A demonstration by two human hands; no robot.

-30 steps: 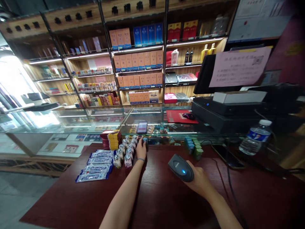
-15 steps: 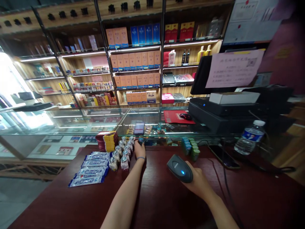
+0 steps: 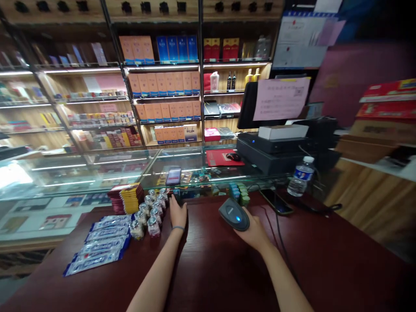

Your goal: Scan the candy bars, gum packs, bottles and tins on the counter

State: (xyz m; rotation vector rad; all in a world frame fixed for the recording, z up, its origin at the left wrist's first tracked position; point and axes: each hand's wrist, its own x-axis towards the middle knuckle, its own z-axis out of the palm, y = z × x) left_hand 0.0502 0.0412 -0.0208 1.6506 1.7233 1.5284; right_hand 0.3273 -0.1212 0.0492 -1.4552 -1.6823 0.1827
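My right hand [image 3: 255,232] is wrapped round the handle of a dark grey barcode scanner [image 3: 234,214], whose blue light is lit. The scanner is held above the dark red-brown counter [image 3: 201,260]. Toward the counter's far edge, my left hand [image 3: 178,214] has its thumb and fingers apart. A small blue item [image 3: 176,193] stands just beyond its fingertips; whether they touch is unclear. Close on the left are rows of small clear jars [image 3: 154,226] with silver lids. Blue-and-white flat packets [image 3: 97,251] lie overlapping further left, with stacked red and yellow packs [image 3: 130,199] behind.
Small blue and green cylinders [image 3: 242,195] stand beyond the scanner. To the right are a phone [image 3: 275,202], a water bottle [image 3: 300,177] and cables. A glass display case [image 3: 182,158] borders the far edge, with a monitor [image 3: 247,106] and red mouse mat [image 3: 216,158] on it.
The view has turned right, so everything sits further left. My left hand has drawn back slightly from the blue item, with its fingers more spread. My right hand still holds the scanner.
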